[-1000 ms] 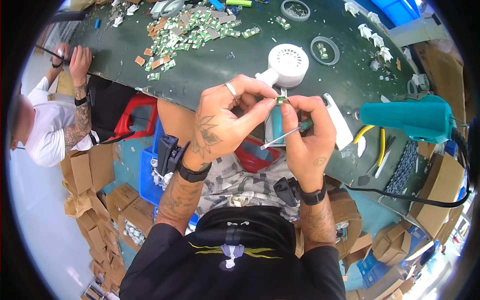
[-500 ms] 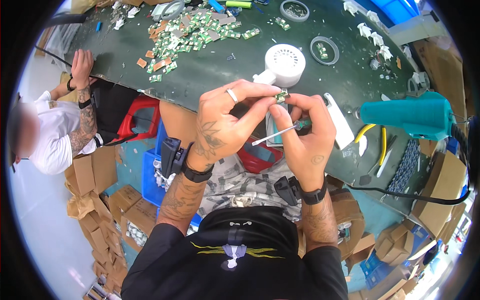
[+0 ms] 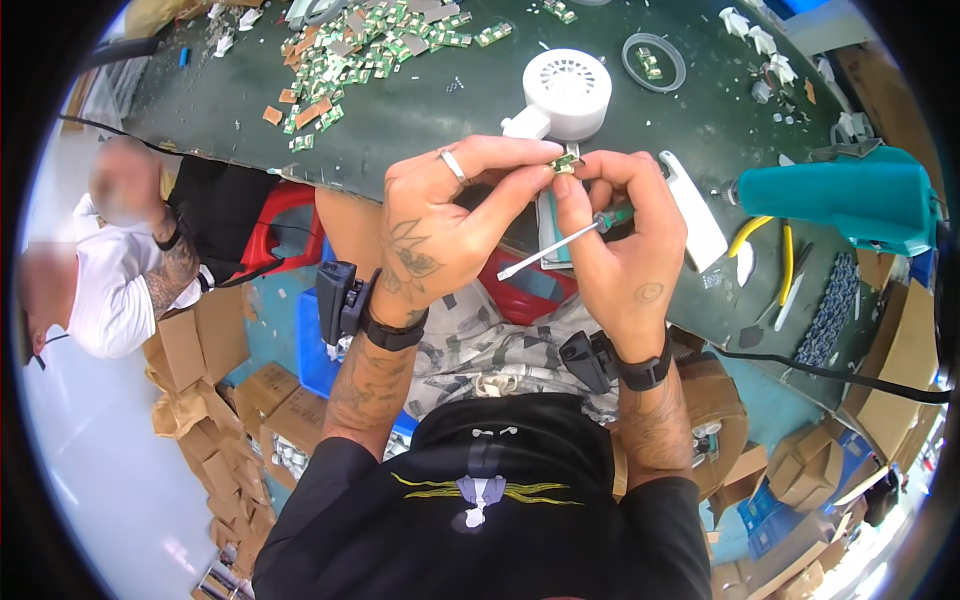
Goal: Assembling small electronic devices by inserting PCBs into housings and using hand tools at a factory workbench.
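A small green circuit board (image 3: 565, 164) is pinched by both of my hands, just in front of the table edge. My left hand (image 3: 425, 225) is closed, with thumb and index finger on the board's left side. My right hand (image 3: 635, 265) grips the other side between thumb and index finger. Tucked in that same hand is a screwdriver (image 3: 548, 251) with a green handle, its shaft pointing down to the left. Beyond the hands stands a round white fan-like housing (image 3: 566, 92) with a slotted top. A long white casing piece (image 3: 693, 212) lies right of my right hand.
Many loose circuit boards (image 3: 375, 45) are heaped at the far left. A grey ring (image 3: 655, 62) surrounds one board. To the right are a teal power tool (image 3: 835, 200), yellow-handled pliers (image 3: 786, 265) and a black cable (image 3: 830, 375). A co-worker (image 3: 120, 285) sits at the left.
My head view has shifted, so the table sits higher in the picture. Both hands keep the board pinched. The co-worker's hand has left the table and risen toward their head.
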### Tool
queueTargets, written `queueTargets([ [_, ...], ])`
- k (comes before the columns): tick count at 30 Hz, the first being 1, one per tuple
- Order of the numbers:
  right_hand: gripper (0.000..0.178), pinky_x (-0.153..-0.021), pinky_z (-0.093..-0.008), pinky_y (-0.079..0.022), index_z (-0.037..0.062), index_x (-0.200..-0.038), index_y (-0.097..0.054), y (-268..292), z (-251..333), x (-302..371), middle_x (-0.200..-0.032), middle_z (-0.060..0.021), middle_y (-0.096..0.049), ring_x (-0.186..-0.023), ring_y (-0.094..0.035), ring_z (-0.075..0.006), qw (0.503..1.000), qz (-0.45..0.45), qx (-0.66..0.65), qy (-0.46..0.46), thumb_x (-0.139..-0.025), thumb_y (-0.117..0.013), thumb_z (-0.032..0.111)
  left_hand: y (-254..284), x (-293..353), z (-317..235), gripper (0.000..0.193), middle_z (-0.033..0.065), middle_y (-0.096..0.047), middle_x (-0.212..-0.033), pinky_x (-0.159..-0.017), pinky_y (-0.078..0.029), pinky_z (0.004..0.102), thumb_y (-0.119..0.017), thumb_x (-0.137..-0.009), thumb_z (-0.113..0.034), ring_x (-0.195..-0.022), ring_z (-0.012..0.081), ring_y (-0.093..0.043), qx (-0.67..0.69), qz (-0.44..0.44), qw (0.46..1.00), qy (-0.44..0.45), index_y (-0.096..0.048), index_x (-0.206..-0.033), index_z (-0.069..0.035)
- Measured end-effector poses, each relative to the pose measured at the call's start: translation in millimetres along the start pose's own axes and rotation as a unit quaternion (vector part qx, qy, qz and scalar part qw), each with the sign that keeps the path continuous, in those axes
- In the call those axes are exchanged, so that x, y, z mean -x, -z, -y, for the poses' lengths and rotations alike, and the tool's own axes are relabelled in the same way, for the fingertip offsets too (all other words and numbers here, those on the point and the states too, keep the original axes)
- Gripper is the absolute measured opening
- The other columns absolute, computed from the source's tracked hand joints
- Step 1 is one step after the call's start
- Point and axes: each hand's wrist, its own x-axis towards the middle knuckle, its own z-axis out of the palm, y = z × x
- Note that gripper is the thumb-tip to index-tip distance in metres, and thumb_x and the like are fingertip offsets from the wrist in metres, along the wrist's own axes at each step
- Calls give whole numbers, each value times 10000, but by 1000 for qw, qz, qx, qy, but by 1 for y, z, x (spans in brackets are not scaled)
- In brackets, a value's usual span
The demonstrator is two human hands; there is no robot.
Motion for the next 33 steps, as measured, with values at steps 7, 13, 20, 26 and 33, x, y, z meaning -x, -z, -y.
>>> queueTargets([
  [7,181,-638,-368,-451,49,-977,-681,-4,-4,2,-751,-47,-578,-706,-565,-223,1000,-8,21,19,-837,-792,17,-4,-2,2,208,88,-803,-942,-733,-591,277,-777,-897,11,-829,129,-764,24,-8,1000,-4,-800,-1099,-34],
  [13,192,-640,-384,-455,51,-977,-668,-2,-4,0,-764,-54,-585,-706,-565,-244,999,1,27,33,-827,-783,14,0,-15,-2,209,97,-778,-912,-717,-588,288,-790,-858,14,-809,197,-770,-156,30,970,-182,-809,-1053,-60],
  [20,209,-633,-403,-456,63,-984,-660,0,-4,1,-799,-67,-589,-695,-561,-264,998,-18,46,50,-835,-806,69,-4,-12,11,134,97,-762,-931,-748,-554,281,-760,-903,46,-832,161,-719,-49,18,993,-102,-782,-1026,-2],
  [26,387,-636,-394,-433,40,-1137,-617,58,31,41,-919,-156,-525,-757,-514,-279,984,89,-93,122,-826,-793,189,10,2,13,144,142,-760,-1069,-807,-583,276,-652,-1014,58,-896,137,-707,102,27,994,23,-691,-1152,68],
  [33,265,-677,-372,-491,30,-1220,-539,166,27,85,-1013,-155,-621,-747,-566,-217,952,-302,13,-36,-1041,-643,196,8,-9,12,184,171,-764,-1075,-822,-590,292,-603,-1051,20,-908,160,-722,131,48,990,20,-621,-1233,44],
])
